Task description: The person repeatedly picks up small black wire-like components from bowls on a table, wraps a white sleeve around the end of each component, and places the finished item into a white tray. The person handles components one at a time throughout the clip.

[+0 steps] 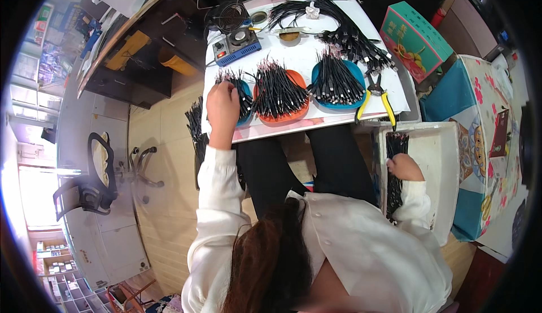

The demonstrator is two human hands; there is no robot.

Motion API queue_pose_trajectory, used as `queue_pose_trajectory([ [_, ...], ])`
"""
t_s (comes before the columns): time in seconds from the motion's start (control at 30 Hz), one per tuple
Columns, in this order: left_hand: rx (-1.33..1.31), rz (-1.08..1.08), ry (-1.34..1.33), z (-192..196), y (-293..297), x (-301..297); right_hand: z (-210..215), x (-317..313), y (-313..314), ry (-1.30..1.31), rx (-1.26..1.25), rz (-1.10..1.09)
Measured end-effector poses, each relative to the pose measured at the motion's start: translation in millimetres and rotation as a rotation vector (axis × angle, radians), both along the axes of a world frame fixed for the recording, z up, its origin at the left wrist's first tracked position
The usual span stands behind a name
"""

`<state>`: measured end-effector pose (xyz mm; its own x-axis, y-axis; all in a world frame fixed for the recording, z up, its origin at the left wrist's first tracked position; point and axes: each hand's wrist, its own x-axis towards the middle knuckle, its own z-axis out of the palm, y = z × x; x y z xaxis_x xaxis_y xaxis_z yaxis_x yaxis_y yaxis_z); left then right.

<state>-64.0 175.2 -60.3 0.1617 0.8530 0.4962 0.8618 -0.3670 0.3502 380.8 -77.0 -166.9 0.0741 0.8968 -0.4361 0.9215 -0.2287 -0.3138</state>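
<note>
My left hand (223, 107) reaches onto the white table (299, 59), fingers curled down on short black wires in the left blue dish (246, 110). Beside it stand an orange dish (282, 95) and a second blue dish (339, 81), both heaped with the same black wires. My right hand (403, 167) is low at my right side, inside a white bin (443, 160), closed on a long bundle of black wires (394, 191) that lies along the bin's left wall.
Yellow-handled pliers (377, 95) lie at the table's right edge. At the back are a blue soldering station (237, 45), a small fan (228, 15) and a big sheaf of black cables (347, 31). A teal box (415, 39) stands right; an office chair (96, 177) left.
</note>
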Motion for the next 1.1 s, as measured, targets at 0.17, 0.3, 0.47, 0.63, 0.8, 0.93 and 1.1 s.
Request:
queue_pose_trajectory([
  [0.17,-0.045,0.084,0.339,-21.8,46.8,10.4,96.6,-73.3,35.5,0.527,0.041,0.132],
  [0.3,-0.106,0.155,0.318,-27.6,52.4,8.5,135.4,-127.4,92.6,0.66,0.294,0.198],
  [0.47,-0.127,0.154,-0.038,-10.0,35.9,1.7,130.7,-186.9,192.3,0.406,0.687,0.144],
  [0.63,0.073,0.065,-0.551,16.1,12.9,-5.3,106.1,-216.8,252.1,0.09,0.645,0.106],
  [0.8,-0.191,-0.254,-1.239,31.6,-30.2,-2.8,89.3,-221.6,256.8,0.151,0.708,0.043],
  [0.93,-0.404,-0.317,-1.552,34.7,-63.8,17.3,103.8,-228.4,250.8,0.508,0.881,-0.051],
  [1.1,-0.398,-0.352,-1.671,45.1,-98.4,33.7,154.7,-239.6,205.7,0.863,1.223,-0.024],
])
